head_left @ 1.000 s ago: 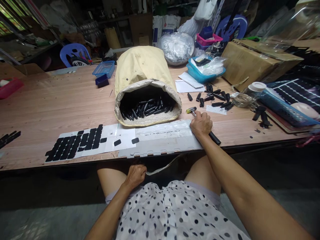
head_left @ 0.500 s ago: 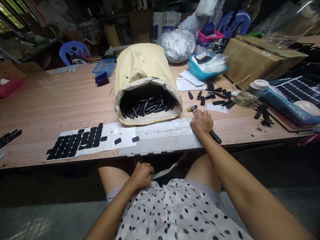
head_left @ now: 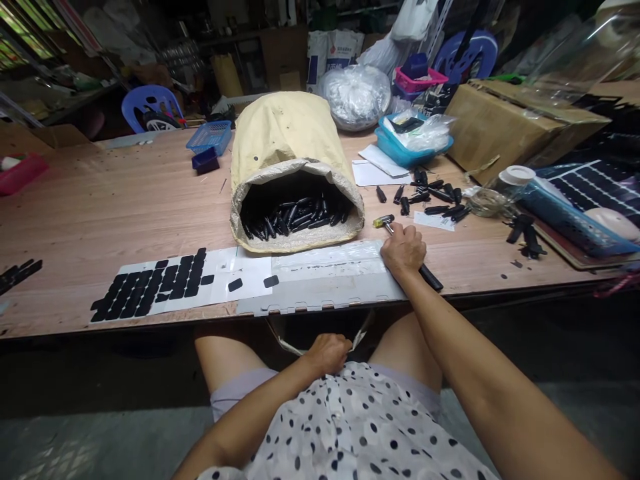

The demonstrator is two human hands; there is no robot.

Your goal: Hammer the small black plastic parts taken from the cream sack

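Right hand: closed around a hammer lying on the desk. Left hand: curled at a pale band below the desk edge; grip cannot be told. Beyond: yellow sack, mouth facing the person, black pieces inside.
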